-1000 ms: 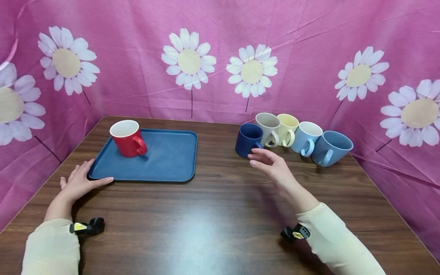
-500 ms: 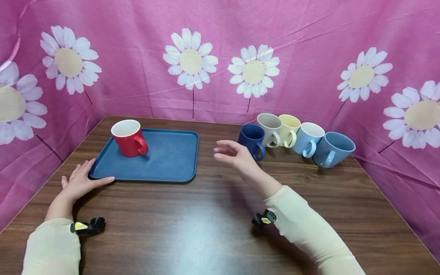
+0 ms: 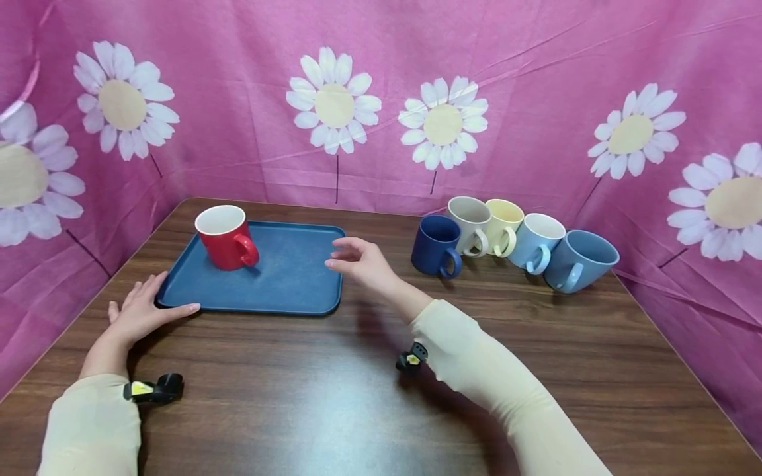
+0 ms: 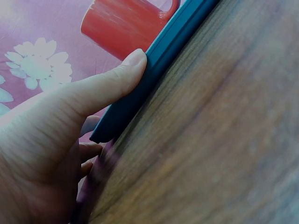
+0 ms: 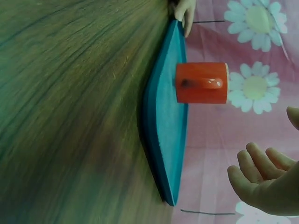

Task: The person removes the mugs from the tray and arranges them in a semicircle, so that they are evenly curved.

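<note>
My left hand (image 3: pixel 133 317) rests at the near left corner of a blue tray (image 3: pixel 297 291), its thumb straight along the front rim and the fingers spread by the left side. In the left wrist view the thumb (image 4: pixel 126 74) lies against the tray's edge. On the tray's left part stands a red mug (image 3: pixel 223 248), white inside, handle turned right. My right hand (image 3: pixel 366 264) holds nothing; it hovers over the tray's right edge with relaxed, parted fingers. Seen from the right wrist, the fingers (image 5: pixel 254 168) are apart from the red mug.
Right of the tray stands a dark blue mug (image 3: pixel 434 248). Behind and beside it are a grey mug (image 3: pixel 467 225), a pale yellow mug (image 3: pixel 497 228), a light blue mug (image 3: pixel 526 244) and a wider blue mug (image 3: pixel 574 264). A pink flowered cloth (image 3: pixel 250 132) encloses the wooden table (image 3: pixel 286 396).
My right hand has moved left, from beside the dark blue mug to the tray's right edge, carrying nothing. The left hand, the tray and the mugs have stayed in place.
</note>
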Action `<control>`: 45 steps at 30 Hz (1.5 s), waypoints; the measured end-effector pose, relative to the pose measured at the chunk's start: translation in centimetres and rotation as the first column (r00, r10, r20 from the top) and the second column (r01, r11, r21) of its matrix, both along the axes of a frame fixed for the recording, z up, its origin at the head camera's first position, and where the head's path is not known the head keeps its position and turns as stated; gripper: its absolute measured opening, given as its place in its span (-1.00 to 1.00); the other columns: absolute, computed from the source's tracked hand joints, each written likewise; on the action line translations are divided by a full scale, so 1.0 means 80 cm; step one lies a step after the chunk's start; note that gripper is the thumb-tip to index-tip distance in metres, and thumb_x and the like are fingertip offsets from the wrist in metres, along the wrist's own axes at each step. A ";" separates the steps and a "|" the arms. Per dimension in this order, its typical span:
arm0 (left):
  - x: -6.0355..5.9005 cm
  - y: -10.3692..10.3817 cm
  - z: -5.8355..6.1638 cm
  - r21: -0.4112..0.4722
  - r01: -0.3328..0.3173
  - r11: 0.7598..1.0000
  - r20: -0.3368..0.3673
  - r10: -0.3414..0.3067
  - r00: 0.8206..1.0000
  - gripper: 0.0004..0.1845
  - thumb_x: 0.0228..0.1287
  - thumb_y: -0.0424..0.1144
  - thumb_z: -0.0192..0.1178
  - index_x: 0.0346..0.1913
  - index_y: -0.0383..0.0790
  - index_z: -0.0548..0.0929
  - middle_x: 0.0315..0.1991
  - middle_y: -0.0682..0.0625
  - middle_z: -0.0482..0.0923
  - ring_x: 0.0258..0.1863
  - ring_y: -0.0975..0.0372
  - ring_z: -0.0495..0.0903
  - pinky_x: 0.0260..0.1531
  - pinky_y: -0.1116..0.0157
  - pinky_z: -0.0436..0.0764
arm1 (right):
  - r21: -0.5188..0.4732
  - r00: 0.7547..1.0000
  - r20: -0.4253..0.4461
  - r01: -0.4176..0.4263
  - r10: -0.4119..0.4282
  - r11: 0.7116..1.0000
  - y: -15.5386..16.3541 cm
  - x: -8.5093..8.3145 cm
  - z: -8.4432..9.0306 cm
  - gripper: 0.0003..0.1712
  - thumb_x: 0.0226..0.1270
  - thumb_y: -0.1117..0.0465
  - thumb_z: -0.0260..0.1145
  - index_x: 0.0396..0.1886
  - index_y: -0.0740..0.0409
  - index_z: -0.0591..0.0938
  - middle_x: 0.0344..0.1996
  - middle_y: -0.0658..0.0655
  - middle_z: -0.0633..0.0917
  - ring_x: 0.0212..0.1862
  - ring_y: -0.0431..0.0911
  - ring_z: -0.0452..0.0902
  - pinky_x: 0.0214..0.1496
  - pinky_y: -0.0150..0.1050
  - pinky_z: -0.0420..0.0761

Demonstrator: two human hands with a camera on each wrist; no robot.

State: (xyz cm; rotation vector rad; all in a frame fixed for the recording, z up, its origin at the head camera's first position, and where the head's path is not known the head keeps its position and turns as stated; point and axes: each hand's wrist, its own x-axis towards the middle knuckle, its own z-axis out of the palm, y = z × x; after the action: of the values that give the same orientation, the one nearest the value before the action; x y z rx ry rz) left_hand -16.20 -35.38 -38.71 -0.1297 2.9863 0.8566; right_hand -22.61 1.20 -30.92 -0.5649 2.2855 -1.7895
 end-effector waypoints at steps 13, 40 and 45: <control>0.001 0.001 0.000 0.011 -0.007 1.000 0.013 0.007 1.000 0.05 -0.03 0.22 0.10 0.30 -0.36 -0.20 0.22 -0.48 -0.28 0.19 -0.24 -0.41 -0.18 -0.34 -0.44 | 0.042 0.998 0.068 0.009 -0.012 0.999 -0.069 -0.024 -0.011 -0.54 0.04 0.26 0.30 0.00 0.22 0.47 -0.28 0.10 0.61 -0.18 -0.18 0.48 -0.21 -0.37 0.46; 0.002 0.004 0.002 0.033 -0.025 0.999 0.023 0.024 0.999 0.08 -0.08 0.24 0.13 0.31 -0.33 -0.18 0.24 -0.45 -0.28 0.20 -0.21 -0.40 -0.15 -0.30 -0.48 | 0.033 0.961 0.255 -0.122 0.109 0.992 -0.150 -0.042 -0.034 -0.30 0.03 0.10 0.30 0.20 0.10 0.27 0.05 0.03 0.45 0.07 -0.12 0.31 0.02 -0.10 0.34; 0.004 0.002 0.005 0.032 -0.030 0.999 0.018 0.030 0.999 0.08 -0.08 0.24 0.13 0.31 -0.34 -0.18 0.24 -0.45 -0.27 0.20 -0.21 -0.39 -0.14 -0.30 -0.48 | 0.047 0.951 0.278 -0.155 0.136 0.987 -0.154 -0.045 -0.034 -0.29 0.04 0.08 0.29 0.20 0.10 0.27 0.03 0.01 0.47 0.07 -0.11 0.31 0.05 -0.07 0.30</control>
State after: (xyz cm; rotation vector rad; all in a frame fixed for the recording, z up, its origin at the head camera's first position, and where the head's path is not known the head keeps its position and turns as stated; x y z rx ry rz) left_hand -15.91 -35.18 -38.34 -0.1810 2.9599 0.9009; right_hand -26.23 -11.13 -33.60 -0.4308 2.0529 -1.6025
